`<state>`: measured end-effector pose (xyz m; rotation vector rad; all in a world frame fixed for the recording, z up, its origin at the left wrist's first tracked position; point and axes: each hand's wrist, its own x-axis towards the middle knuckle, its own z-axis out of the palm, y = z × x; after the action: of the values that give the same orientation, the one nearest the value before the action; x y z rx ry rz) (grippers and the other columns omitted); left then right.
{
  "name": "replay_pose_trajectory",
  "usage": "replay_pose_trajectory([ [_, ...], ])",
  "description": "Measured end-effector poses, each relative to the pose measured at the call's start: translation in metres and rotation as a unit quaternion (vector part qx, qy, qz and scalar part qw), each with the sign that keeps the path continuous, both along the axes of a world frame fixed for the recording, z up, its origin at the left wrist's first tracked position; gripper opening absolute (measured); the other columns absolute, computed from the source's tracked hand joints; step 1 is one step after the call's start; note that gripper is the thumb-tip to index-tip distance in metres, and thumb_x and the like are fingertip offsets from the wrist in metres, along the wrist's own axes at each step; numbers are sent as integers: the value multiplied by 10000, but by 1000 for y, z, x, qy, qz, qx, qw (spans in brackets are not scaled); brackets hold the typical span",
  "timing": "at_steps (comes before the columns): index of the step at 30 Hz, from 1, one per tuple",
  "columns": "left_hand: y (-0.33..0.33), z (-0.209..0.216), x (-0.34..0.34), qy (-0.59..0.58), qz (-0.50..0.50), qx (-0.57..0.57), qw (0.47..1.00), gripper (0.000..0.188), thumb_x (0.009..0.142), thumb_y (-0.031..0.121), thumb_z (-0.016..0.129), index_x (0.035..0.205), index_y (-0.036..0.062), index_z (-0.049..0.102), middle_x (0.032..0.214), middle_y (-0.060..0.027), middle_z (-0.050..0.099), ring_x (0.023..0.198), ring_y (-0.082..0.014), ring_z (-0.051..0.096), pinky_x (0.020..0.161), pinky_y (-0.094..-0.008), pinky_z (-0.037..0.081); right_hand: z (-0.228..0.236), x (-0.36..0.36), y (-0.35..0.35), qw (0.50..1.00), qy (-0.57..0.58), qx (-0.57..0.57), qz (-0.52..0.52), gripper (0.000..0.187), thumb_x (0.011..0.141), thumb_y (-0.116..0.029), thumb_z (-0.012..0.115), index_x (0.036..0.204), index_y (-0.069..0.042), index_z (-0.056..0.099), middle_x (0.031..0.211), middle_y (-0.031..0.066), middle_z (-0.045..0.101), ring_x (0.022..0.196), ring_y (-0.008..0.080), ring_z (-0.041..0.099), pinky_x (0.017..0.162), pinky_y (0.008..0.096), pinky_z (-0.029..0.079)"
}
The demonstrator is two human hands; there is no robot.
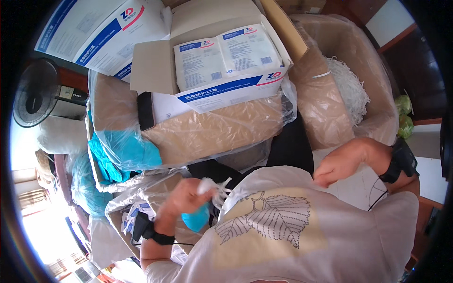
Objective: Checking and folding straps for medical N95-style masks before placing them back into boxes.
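My left hand (184,197) is closed around a small bunch of white elastic straps (219,191), whose loose ends stick out to the right in front of my shirt. A light blue, rounded piece (196,218) shows just below this hand; whether it is joined to the straps I cannot tell. My right hand (337,162) is held apart, to the right of my shirt, with its fingers curled together. Anything between those fingers is hidden. Ahead of both hands stands an open white-and-blue carton (231,96) with two stacks of white printed packets (200,63) in it.
A large plastic-lined box (212,132) supports the carton and a dark phone (146,111). Blue material (127,148) lies at its left. Another lined box (325,108) holds white strings (347,89). Further cartons (101,35) and a fan (35,92) stand left; a low box (137,212) holds small packets.
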<state>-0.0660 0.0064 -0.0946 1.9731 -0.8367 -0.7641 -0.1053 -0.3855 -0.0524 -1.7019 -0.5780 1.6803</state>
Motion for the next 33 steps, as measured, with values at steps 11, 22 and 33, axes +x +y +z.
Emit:
replay_pose_trajectory([
  [11, -13, 18, 6, 198, 62, -124, 970, 260, 903, 244, 477, 793, 22, 556, 673, -2, 514, 607, -80, 474, 545, -225, 389, -45, 36, 58, 921, 128, 160, -331, 298, 902, -283, 421, 979, -14, 524, 783, -5, 515, 607, 41, 423, 493, 169, 355],
  [22, -21, -8, 3, 366, 211, -171, 890, 330, 904, 345, 439, 890, 40, 563, 712, 2, 547, 609, -66, 500, 534, -208, 410, -52, 57, 142, 917, 76, 280, -273, 323, 905, -351, 448, 915, -46, 554, 708, -30, 474, 563, 26, 382, 472, 160, 312],
  [33, -33, -28, 2, 420, 224, -204, 856, 250, 852, 280, 533, 865, 35, 581, 707, -7, 562, 631, -76, 501, 568, -209, 416, -61, 54, 148, 903, 165, 242, -316, 289, 901, -283, 457, 793, -55, 598, 635, -27, 497, 538, 19, 384, 464, 168, 297],
])
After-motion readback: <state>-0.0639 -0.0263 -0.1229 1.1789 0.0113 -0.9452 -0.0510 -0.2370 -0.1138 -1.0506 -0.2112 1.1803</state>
